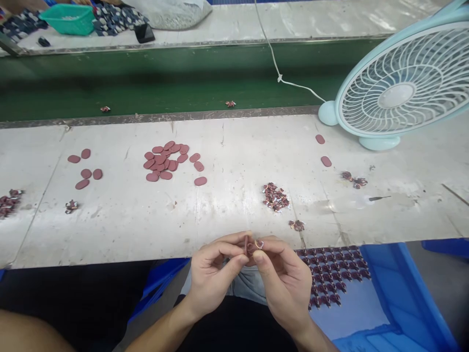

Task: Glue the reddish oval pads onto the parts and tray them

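Note:
Close to the table's front edge, my left hand (212, 276) pinches a flat reddish-brown oval disc (246, 244), seen edge-on, between thumb and fingers. My right hand (287, 283) grips a small brown figure piece (259, 244) with white and yellowish bits, and its exact shape is partly hidden by the fingertips. The piece meets the disc's right face, or nearly so; whether they touch I cannot tell. Beyond my hands lie a pile of similar small figure pieces (275, 197) and a smaller clump (296, 225). Further left is a heap of loose oval discs (160, 160).
A blue tray (414, 288) at lower right holds rows of brown pieces (330, 274). The pale blue fan (397, 95) stands at the right, its white cord (271, 49) crossing the green channel (183, 88). A bare arm (29, 332) shows at lower left.

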Action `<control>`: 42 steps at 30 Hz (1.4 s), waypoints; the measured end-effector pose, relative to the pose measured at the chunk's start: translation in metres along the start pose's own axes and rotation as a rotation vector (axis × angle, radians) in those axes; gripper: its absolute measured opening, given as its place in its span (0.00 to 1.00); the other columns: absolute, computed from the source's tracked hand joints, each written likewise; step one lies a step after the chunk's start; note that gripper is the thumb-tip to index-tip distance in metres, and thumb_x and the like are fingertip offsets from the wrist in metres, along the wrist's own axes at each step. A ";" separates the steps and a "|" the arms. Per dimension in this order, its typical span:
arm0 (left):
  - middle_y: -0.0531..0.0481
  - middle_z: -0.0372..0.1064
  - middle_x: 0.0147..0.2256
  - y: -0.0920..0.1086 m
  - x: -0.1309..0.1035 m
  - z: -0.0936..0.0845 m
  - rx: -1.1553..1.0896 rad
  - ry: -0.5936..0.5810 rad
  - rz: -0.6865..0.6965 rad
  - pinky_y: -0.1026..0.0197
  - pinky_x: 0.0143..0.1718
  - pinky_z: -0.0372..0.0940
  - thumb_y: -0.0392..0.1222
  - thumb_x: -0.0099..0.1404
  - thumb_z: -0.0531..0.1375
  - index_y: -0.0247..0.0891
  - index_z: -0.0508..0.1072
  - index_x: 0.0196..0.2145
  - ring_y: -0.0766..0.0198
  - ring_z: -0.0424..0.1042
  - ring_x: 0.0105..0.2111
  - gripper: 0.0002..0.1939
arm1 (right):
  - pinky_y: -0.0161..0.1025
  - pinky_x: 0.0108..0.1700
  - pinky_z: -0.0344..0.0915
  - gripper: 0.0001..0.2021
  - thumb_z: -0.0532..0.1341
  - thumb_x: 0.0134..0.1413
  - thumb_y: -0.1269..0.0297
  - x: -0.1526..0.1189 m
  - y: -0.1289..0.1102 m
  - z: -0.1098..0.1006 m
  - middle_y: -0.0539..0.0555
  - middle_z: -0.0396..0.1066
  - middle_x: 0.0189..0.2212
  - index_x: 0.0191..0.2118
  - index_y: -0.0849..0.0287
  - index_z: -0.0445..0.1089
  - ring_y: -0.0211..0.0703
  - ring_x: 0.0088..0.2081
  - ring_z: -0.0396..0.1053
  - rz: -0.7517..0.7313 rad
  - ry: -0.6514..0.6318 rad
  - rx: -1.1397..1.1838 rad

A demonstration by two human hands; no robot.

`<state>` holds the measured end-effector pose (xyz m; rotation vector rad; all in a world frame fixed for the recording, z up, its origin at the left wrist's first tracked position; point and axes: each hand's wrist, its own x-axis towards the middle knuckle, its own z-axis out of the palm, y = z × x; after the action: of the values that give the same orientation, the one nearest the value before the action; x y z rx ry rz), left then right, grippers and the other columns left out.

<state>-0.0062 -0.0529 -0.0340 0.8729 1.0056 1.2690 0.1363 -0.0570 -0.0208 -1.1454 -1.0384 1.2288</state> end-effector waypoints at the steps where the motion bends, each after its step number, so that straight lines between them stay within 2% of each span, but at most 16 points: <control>1: 0.47 0.79 0.50 0.000 0.000 0.000 -0.003 0.004 -0.003 0.56 0.53 0.74 0.29 0.64 0.66 0.43 0.82 0.36 0.56 0.78 0.51 0.10 | 0.38 0.45 0.76 0.08 0.63 0.63 0.71 0.000 -0.001 0.000 0.52 0.77 0.40 0.44 0.51 0.76 0.41 0.42 0.77 0.005 0.004 0.004; 7: 0.47 0.80 0.49 0.002 0.000 0.002 -0.010 0.016 -0.008 0.55 0.52 0.75 0.30 0.63 0.66 0.43 0.82 0.35 0.55 0.78 0.51 0.09 | 0.36 0.42 0.76 0.06 0.64 0.63 0.69 0.004 -0.005 0.003 0.52 0.79 0.39 0.42 0.51 0.76 0.40 0.39 0.78 0.014 0.018 0.019; 14: 0.44 0.81 0.47 0.002 0.000 0.004 -0.033 0.037 -0.030 0.51 0.54 0.74 0.33 0.63 0.67 0.40 0.82 0.33 0.52 0.79 0.50 0.04 | 0.34 0.40 0.76 0.04 0.64 0.63 0.67 0.009 -0.007 0.005 0.51 0.80 0.35 0.41 0.52 0.77 0.39 0.36 0.78 0.094 0.013 0.064; 22: 0.45 0.80 0.48 0.001 -0.002 0.003 -0.022 0.015 0.003 0.50 0.54 0.74 0.31 0.64 0.66 0.42 0.82 0.35 0.52 0.78 0.51 0.07 | 0.34 0.40 0.76 0.06 0.63 0.63 0.70 0.005 -0.006 0.005 0.51 0.79 0.37 0.42 0.51 0.76 0.39 0.37 0.78 0.048 0.029 0.056; 30: 0.46 0.79 0.50 -0.002 -0.003 -0.003 0.081 -0.031 0.037 0.52 0.56 0.72 0.29 0.63 0.65 0.44 0.82 0.38 0.53 0.78 0.52 0.11 | 0.36 0.44 0.75 0.11 0.64 0.62 0.72 -0.002 -0.002 -0.001 0.51 0.76 0.39 0.45 0.49 0.75 0.40 0.41 0.76 -0.057 0.037 -0.099; 36: 0.44 0.79 0.50 -0.001 -0.002 -0.001 0.052 -0.003 0.008 0.51 0.55 0.73 0.31 0.63 0.66 0.42 0.81 0.36 0.52 0.78 0.51 0.07 | 0.39 0.41 0.76 0.08 0.64 0.62 0.70 -0.006 -0.006 -0.002 0.53 0.77 0.38 0.44 0.51 0.76 0.43 0.40 0.77 -0.070 0.071 -0.123; 39: 0.43 0.81 0.47 0.002 0.005 -0.001 -0.016 0.055 -0.037 0.52 0.53 0.74 0.33 0.62 0.68 0.39 0.80 0.32 0.52 0.80 0.48 0.03 | 0.37 0.34 0.76 0.04 0.65 0.62 0.64 0.014 -0.013 -0.017 0.53 0.79 0.33 0.42 0.55 0.75 0.41 0.31 0.78 -0.003 0.155 -0.172; 42: 0.43 0.82 0.44 0.004 0.014 -0.006 -0.061 0.110 -0.029 0.51 0.53 0.74 0.35 0.62 0.68 0.38 0.79 0.30 0.52 0.80 0.47 0.02 | 0.38 0.30 0.74 0.11 0.62 0.63 0.55 0.061 -0.019 -0.047 0.53 0.78 0.28 0.42 0.58 0.74 0.42 0.28 0.76 0.029 0.149 -0.504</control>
<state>-0.0130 -0.0386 -0.0344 0.7458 1.0568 1.3274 0.1902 0.0000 -0.0096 -1.6155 -1.2583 0.9065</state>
